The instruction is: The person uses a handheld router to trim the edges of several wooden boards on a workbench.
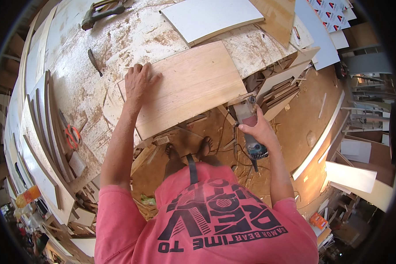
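A pale wood-faced panel [189, 88] lies at the near edge of the dusty table. My left hand [138, 83] rests on its left end, with the fingers curled over the far edge and the thumb on top. Beside the panel's right end, my right hand [260, 128] grips a corded handheld power tool [253, 143]. The tool has a teal and dark body and a reddish-brown band near its head, which is close to the panel's near right corner. Whether the head touches the panel I cannot tell. My right fingertips are partly hidden behind the tool.
Sawdust covers the worktable [75, 57]. On it lie a white board [213, 17], a dark power tool [103, 15], a saw blade [94, 62] and orange-handled scissors [72, 135]. Long strips [42, 127] line the left side. Offcuts and a cord lie around my bare feet [204, 147].
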{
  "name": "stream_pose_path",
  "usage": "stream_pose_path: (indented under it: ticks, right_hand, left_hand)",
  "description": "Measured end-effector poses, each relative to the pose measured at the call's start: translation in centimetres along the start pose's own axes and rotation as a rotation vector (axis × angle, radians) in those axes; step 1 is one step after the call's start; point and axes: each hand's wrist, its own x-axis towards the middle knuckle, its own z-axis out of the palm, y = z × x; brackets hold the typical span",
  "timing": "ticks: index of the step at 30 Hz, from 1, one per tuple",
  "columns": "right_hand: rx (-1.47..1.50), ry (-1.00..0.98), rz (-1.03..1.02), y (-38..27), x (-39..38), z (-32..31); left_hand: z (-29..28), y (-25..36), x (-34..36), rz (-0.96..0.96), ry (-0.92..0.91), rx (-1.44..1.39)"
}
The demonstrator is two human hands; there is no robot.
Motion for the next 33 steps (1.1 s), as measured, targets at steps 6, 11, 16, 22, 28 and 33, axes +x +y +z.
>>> stream_pose_path:
  ticks: [6,11,16,22,28,33]
  right_hand:
    - [-0.020,-0.069,-0.071,1.9,2.4,-2.5]
    - [-0.058,-0.110,-0.113,1.6,3.0,-3.4]
    - [-0.046,-0.152,-0.097,0.0,2.1,-2.0]
    - [-0.023,-0.193,-0.108,-1.0,0.3,0.6]
    - [-0.075,-0.194,-0.100,-2.3,-1.4,3.6]
    - [-0.072,-0.198,-0.102,-3.6,-3.5,6.3]
  left_hand:
    - [-0.2,1.8,-4.2,-0.037,0.047,-0.071]
    - [-0.3,2.4,-4.4,-0.050,0.085,-0.048]
    - [0.1,2.2,-4.7,-0.071,0.091,-0.005]
    - [0.0,2.3,-4.7,-0.037,0.046,0.026]
    - [0.6,1.9,-4.7,0.042,0.128,0.014]
    - [1.4,1.6,-4.7,0.142,0.174,-0.024]
